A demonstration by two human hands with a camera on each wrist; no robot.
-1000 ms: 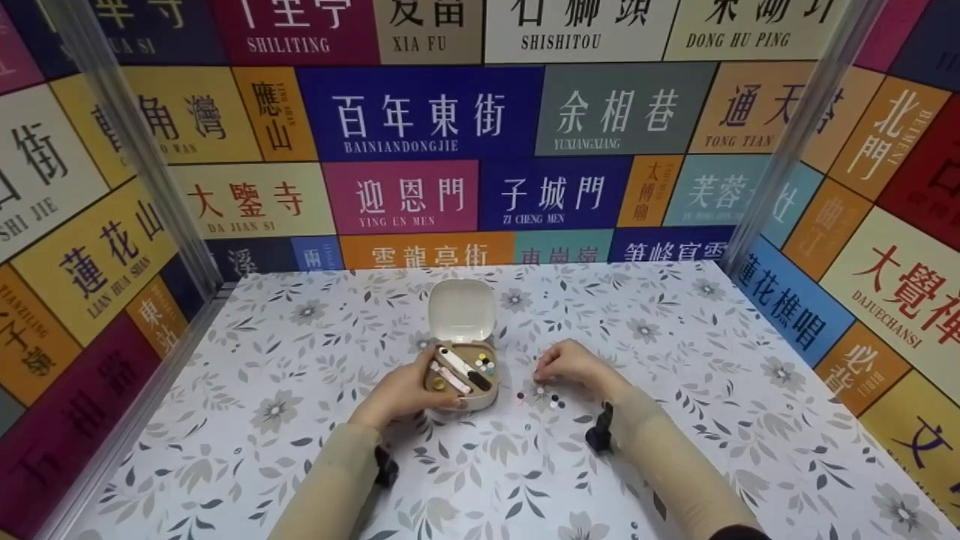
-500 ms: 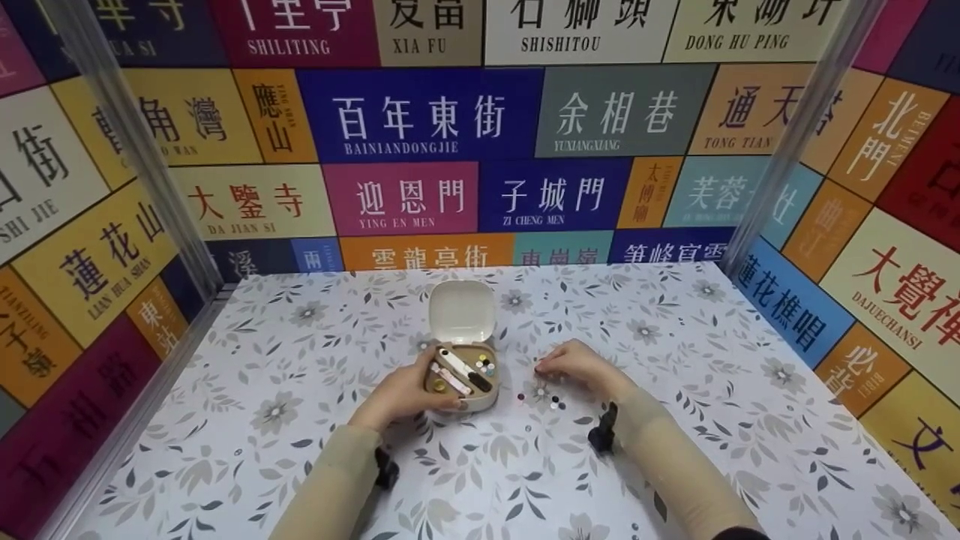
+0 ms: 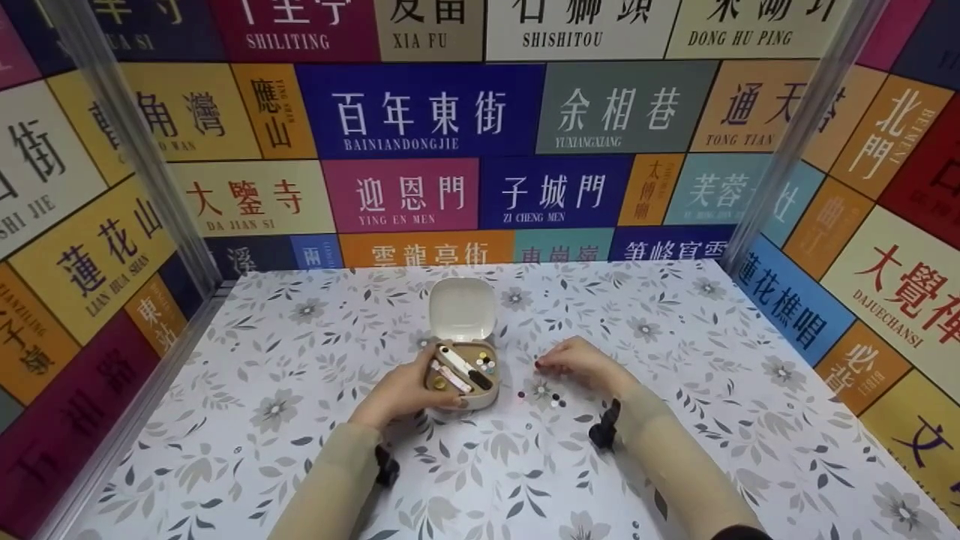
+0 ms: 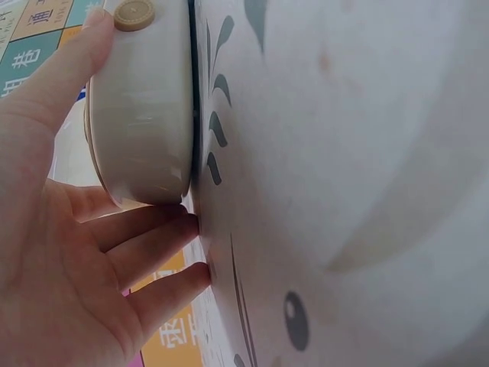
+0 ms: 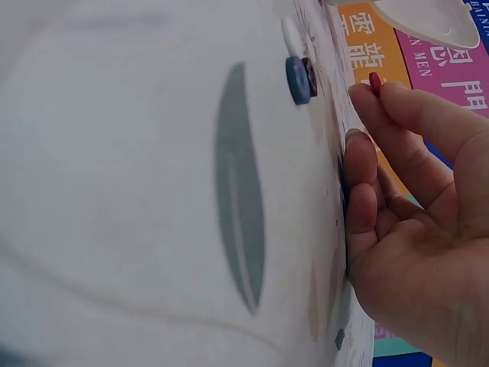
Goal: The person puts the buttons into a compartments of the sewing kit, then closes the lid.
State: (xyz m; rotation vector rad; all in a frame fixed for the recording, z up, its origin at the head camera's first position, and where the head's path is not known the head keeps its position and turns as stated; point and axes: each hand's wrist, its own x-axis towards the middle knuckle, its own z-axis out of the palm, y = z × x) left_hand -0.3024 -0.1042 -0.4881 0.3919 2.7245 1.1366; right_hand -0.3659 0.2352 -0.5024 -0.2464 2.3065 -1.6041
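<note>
Right wrist view shows the red button (image 5: 374, 83) pinched between the thumb and forefinger of the right hand (image 3: 581, 364), tips drawn narrow, the disc edge-on to that camera and off the table (image 3: 540, 465); the other fingers are bent inward. With twelve o'clock toward the wall (image 3: 607, 109), the box (image 3: 480, 403) lies at nine o'clock from those tips, near but apart, and that sideways line looks to me like the one that counts. Its buttons (image 3: 481, 363) sit in the side facing the right hand; a white stick (image 3: 454, 361) beside them runs its long axis from ten to four. The left hand (image 3: 405, 390) has the box in a wide grip, thumb on the front, fingers round the nine o'clock side. Flowered surface spans the gap, with the box's three o'clock rim the first edge in the way; the raised lid (image 3: 463, 309) stands at twelve, off that line. Closer to the right hand lie loose buttons: a dark red one (image 3: 520, 394) at seven o'clock, a small cluster (image 3: 555, 397) at five.
</note>
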